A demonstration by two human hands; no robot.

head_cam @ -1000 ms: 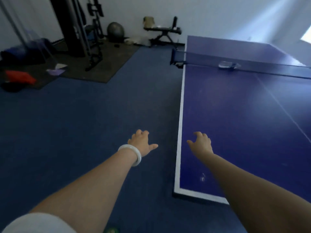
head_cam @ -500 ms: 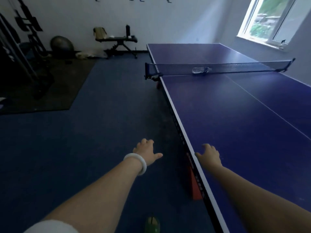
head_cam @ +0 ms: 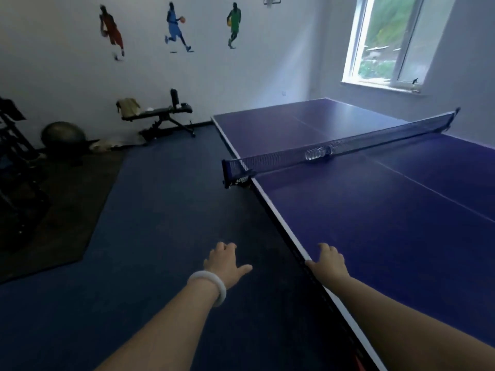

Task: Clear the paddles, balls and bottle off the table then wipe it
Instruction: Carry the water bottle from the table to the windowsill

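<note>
The blue ping-pong table (head_cam: pixel 375 236) fills the right half of the view, its net (head_cam: pixel 348 144) stretched across the middle. A clear plastic bottle (head_cam: pixel 317 153) lies on its side against the net, seen through the mesh. No paddles or balls show on the table. My left hand (head_cam: pixel 223 263), with a white bangle on the wrist, hangs over the blue floor beside the table, fingers loosely spread and holding nothing. My right hand (head_cam: pixel 328 262) hovers at the table's near left edge, fingers relaxed and holding nothing.
A weight bench (head_cam: pixel 158 113) with a dark bottle on it stands against the far wall. A grey exercise ball (head_cam: pixel 63 136) and a dark gym rack (head_cam: pixel 16 167) sit on a black mat at the left. A window (head_cam: pixel 385 41) lights the far right.
The view has swung right and upward, revealing the wall figures and window. The net and bottle now look closer. Both hands keep their relaxed pose, the right one over the table edge.
</note>
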